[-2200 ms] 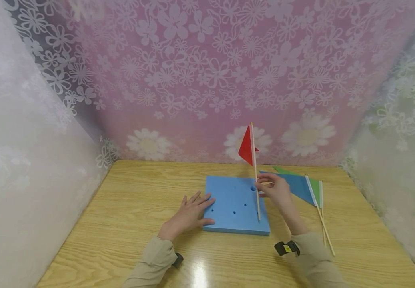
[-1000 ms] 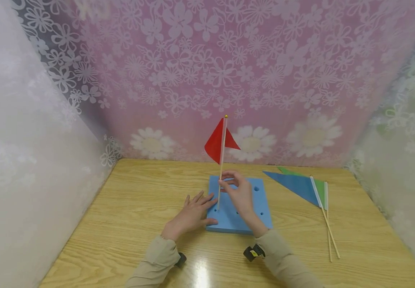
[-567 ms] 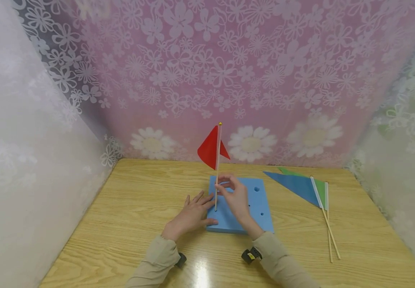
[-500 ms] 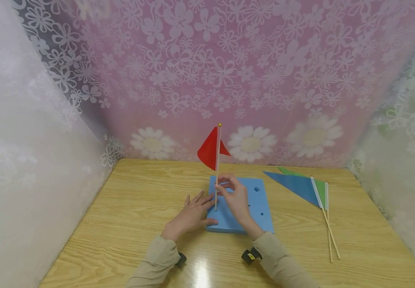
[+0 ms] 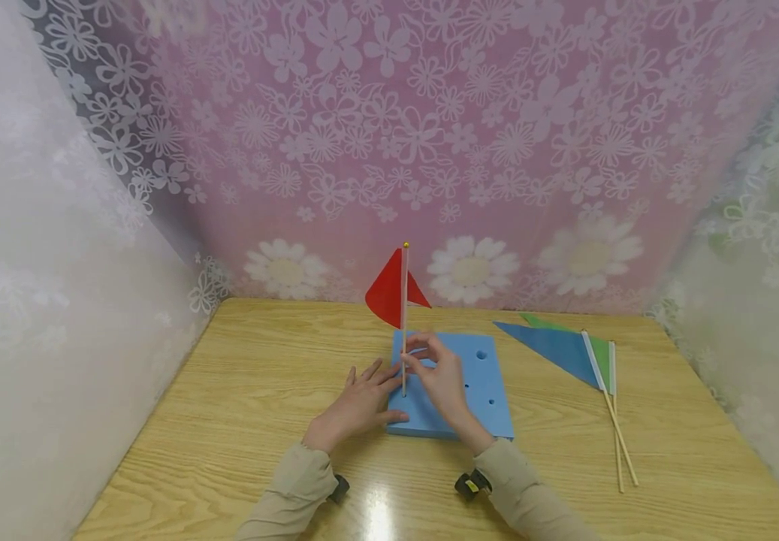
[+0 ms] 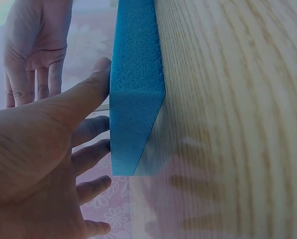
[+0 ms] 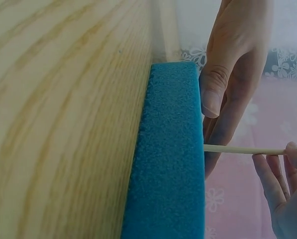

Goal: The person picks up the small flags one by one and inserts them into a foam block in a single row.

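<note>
One red flag (image 5: 385, 291) held upright in head view, stick (image 5: 403, 381) pinched by right hand (image 5: 439, 377), foot at hole (image 5: 404, 396) in blue block (image 5: 430, 415); left side touched by spread left hand (image 5: 357, 403). Left wrist view: block touched by thumb (image 6: 90, 89). Right wrist view: stick pinched by fingertips (image 7: 260, 164).

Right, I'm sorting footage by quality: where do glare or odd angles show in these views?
Head: white glare on the table, near the picture's bottom edge; left wrist: top-left corner washed out, scene turned sideways; right wrist: also sideways, so the wooden stick runs nearly level.
</note>
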